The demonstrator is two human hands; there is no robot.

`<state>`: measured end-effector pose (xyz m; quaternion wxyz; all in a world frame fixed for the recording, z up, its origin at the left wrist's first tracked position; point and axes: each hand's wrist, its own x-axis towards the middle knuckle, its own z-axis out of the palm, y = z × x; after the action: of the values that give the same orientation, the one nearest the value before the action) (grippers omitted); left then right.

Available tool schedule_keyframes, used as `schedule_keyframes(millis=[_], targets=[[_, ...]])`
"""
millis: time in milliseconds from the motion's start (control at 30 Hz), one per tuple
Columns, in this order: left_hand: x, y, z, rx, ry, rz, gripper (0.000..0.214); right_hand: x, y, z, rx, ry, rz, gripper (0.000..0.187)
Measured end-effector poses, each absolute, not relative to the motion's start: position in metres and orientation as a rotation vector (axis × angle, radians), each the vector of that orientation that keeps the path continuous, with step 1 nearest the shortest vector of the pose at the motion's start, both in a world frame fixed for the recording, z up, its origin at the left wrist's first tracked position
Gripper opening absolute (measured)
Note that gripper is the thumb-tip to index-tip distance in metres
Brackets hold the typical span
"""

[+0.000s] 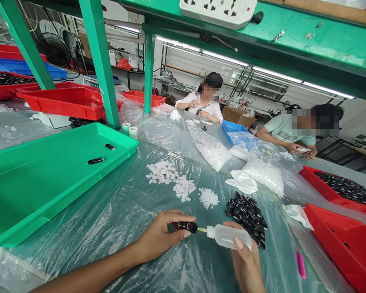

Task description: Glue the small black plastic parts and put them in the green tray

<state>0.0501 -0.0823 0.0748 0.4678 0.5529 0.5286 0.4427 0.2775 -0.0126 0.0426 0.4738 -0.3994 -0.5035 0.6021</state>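
Between the thumb and fingers of my left hand (pixel 163 236) is a small glossy black plastic casing (pixel 187 226). My right hand (pixel 247 260) grips a translucent white squeeze bottle (pixel 232 237), held nearly level. Its thin yellowish nozzle tip (pixel 202 230) points left and meets the end of the casing; whether it goes inside I cannot tell. A heap of black casings (pixel 247 215) lies just beyond my right hand. Past my hands are piles of small white plastic pieces (pixel 163 171) and a pile of finer white bits (pixel 208 197).
A green tray (pixel 64 191) holding two black pieces stands left. Red trays (pixel 338 240) line the right side. Bags of white parts (pixel 264 173) lie further back, where two people sit. Overhead runs a green frame (pixel 293 36) with posts. A pink object (pixel 301 265) lies right.
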Motion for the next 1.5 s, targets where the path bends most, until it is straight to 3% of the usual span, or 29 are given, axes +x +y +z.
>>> schedule_keyframes(millis=[1500], targets=[[0.0493, -0.0802, 0.0671, 1.337, 1.200, 1.121, 0.031, 0.2742, -0.0189, 0.0515, -0.958, -1.277, 1.361, 0.037]])
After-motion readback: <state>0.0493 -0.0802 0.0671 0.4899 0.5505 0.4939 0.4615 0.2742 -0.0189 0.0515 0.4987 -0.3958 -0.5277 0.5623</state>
